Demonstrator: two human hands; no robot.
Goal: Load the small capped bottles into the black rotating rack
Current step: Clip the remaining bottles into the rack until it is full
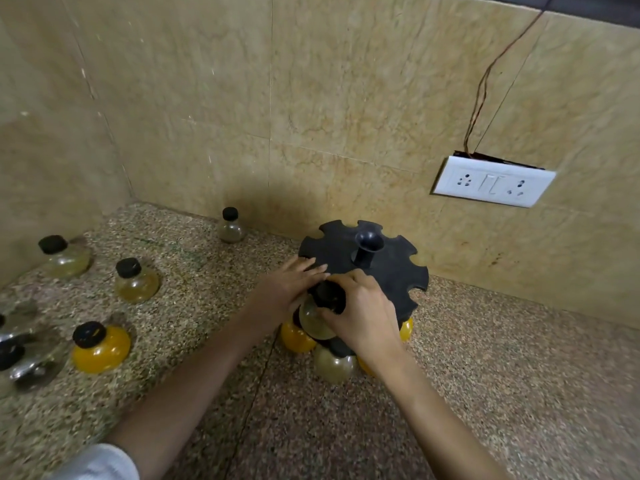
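The black rotating rack stands on the speckled counter near the back wall, its top disc notched with open slots. My right hand grips a pale bottle by its black cap at the disc's near edge. My left hand rests flat against the disc's left rim beside that bottle. Below the disc hang an orange bottle and a pale bottle. Loose capped bottles stand to the left: an orange one, a yellowish one, another, and a dark one by the wall.
A white socket plate with a loose wire sits on the tiled wall at right. More bottles, blurred, lie at the left edge. The tiled wall corner closes the counter at the back left.
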